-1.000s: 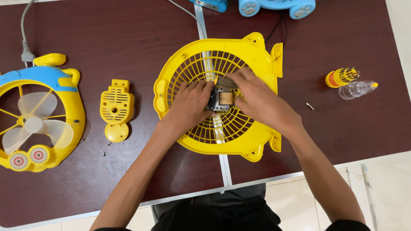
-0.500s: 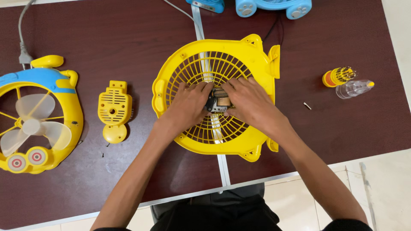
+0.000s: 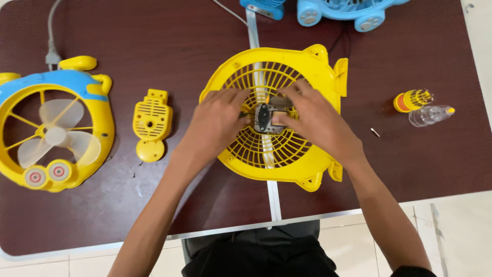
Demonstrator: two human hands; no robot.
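A yellow fan grille housing lies flat on the dark brown table. At its centre sits a small grey metal motor. My left hand rests on the grille's left side, fingertips touching the motor. From the right, my right hand grips the motor with thumb and fingers. Part of the motor is hidden under my fingers.
A yellow and blue fan front with clear blades lies at the far left, a yellow vented cover piece beside it. A screwdriver bit holder, a clear cap and a small screw lie right. Blue fan parts sit at the back.
The motor has turned in my fingers, showing a different face. Both hands stay at the grille's centre with small finger shifts.
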